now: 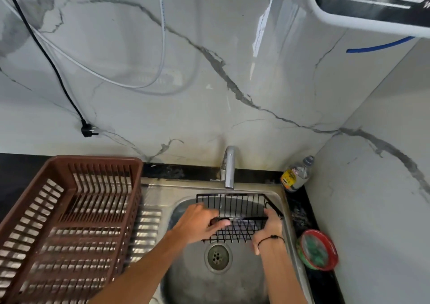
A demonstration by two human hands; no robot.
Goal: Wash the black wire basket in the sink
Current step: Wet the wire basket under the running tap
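Seemingly light and rigid, the black wire basket (pixel 235 213) is held over the sink (pixel 232 285) under the tap (pixel 229 167). The left hand (pixel 200 224) and right hand (pixel 271 224) each grip an end. Wet thin wires may slip; the thicker rim looks like the safest hold.

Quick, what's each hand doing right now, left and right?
Left hand: grips the black wire basket at its left end.
Right hand: grips the basket's right end.
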